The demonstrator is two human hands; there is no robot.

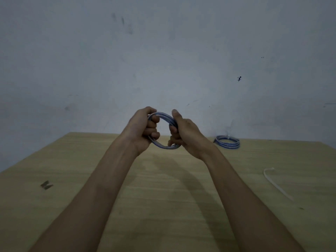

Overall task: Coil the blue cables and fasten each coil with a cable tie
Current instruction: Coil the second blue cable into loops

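A coiled blue cable point(164, 117) is held up in the air above the table, between both hands. My left hand point(143, 128) grips its left side with the fingers curled through the loop. My right hand point(183, 131) clasps its right side, thumb pointing up. A second blue cable coil point(227, 142) lies flat at the far right of the table, with a white tie on it. A loose white cable tie point(276, 184) lies on the table to the right of my right forearm.
The wooden table point(163, 206) runs up to a grey wall point(163, 60). A small dark mark point(46, 184) sits on the table at the left.
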